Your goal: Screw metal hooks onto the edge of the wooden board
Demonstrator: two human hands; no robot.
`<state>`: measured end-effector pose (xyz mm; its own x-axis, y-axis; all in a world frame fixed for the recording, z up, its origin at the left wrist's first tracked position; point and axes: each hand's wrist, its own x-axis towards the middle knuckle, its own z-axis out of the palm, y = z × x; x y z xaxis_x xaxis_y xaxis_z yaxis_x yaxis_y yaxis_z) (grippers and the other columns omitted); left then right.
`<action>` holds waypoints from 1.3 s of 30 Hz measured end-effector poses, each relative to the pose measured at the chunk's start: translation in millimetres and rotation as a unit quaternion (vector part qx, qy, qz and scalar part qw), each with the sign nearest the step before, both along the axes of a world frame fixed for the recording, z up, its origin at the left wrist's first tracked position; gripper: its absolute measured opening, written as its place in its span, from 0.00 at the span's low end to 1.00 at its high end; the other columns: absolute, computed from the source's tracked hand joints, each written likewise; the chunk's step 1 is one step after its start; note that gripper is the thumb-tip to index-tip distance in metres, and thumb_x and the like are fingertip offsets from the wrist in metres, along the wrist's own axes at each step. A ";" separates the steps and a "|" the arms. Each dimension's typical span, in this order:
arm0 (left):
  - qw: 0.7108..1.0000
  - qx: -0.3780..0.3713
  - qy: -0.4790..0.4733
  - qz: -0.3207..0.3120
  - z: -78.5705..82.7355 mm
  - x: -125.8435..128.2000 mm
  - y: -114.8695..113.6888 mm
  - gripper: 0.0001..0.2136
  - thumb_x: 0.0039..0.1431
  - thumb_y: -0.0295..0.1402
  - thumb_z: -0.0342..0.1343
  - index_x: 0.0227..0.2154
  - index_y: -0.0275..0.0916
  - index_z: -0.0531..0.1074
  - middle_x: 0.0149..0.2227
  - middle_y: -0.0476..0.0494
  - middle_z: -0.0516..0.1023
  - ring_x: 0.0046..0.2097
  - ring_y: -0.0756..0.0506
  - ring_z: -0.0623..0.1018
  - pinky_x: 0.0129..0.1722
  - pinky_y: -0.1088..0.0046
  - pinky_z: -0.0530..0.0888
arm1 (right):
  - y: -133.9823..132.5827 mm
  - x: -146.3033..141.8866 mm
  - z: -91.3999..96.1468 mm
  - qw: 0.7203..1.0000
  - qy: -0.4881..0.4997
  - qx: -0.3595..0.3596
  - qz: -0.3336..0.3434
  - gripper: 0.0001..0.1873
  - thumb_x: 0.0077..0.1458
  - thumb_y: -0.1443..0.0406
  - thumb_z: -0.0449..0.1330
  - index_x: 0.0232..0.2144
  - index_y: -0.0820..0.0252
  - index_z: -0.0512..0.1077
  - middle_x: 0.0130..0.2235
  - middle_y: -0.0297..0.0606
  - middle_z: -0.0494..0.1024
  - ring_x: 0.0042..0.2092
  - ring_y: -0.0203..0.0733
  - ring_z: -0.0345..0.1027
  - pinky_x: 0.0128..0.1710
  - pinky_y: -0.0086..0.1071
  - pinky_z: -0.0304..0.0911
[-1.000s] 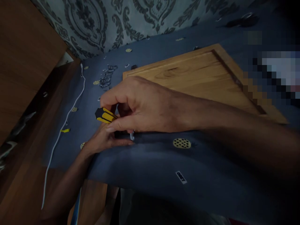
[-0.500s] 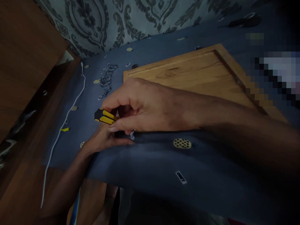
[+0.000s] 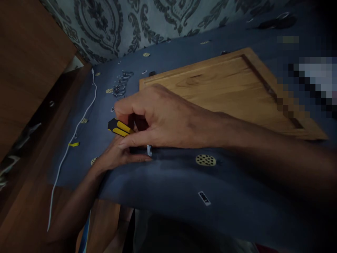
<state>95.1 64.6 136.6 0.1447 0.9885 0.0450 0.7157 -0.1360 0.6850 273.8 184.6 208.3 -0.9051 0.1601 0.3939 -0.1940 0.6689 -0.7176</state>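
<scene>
My right hand (image 3: 160, 119) is closed around a black and yellow screwdriver handle (image 3: 119, 127), whose end sticks out to the left of my fingers. Under it a small shiny metal piece (image 3: 149, 150) shows against the dark blue cloth (image 3: 184, 182). My left hand (image 3: 118, 156) lies below the right one on the cloth, fingers pressed together and pointing right toward the metal piece; what it holds is hidden. A wooden board (image 3: 231, 88) with a raised rim lies just behind both hands.
A bunch of metal hooks (image 3: 120, 86) lies on the cloth at the back left. A white cord (image 3: 76, 133) runs along the cloth's left edge, with a small yellow bit (image 3: 73, 144) beside it. Brown wooden furniture (image 3: 28, 63) stands at left. Patterned wallpaper is behind.
My right hand has turned slightly on the screwdriver handle, the thumb shifting up. The left hand and the metal piece stay where they were.
</scene>
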 end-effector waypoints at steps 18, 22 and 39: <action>1.000 -0.013 -0.004 -0.010 -7.3 -5.0 -1.9 0.25 0.55 0.57 0.67 0.40 0.39 0.77 0.37 0.44 0.80 0.41 0.41 0.80 0.45 0.62 0.77 | 12.2 5.7 7.1 0.996 -0.056 -0.036 0.058 0.08 0.62 0.71 0.66 0.29 0.62 0.74 0.25 0.24 0.71 0.29 0.30 0.67 0.31 0.28 0.60; 1.000 -0.020 -0.011 -0.007 -8.8 -6.3 -2.7 0.26 0.54 0.57 0.68 0.44 0.40 0.78 0.38 0.44 0.81 0.42 0.40 0.80 0.47 0.61 0.78 | 10.2 3.1 4.9 0.999 -0.022 0.019 0.016 0.16 0.59 0.68 0.69 0.23 0.59 0.69 0.22 0.21 0.67 0.28 0.30 0.60 0.40 0.31 0.60; 1.000 0.000 -0.010 -0.003 -6.6 -3.9 -1.4 0.25 0.53 0.57 0.68 0.41 0.40 0.79 0.41 0.42 0.82 0.53 0.35 0.80 0.60 0.52 0.76 | 10.4 7.8 6.6 0.992 -0.082 -0.064 0.077 0.10 0.63 0.70 0.62 0.28 0.58 0.71 0.26 0.22 0.72 0.30 0.30 0.63 0.33 0.27 0.61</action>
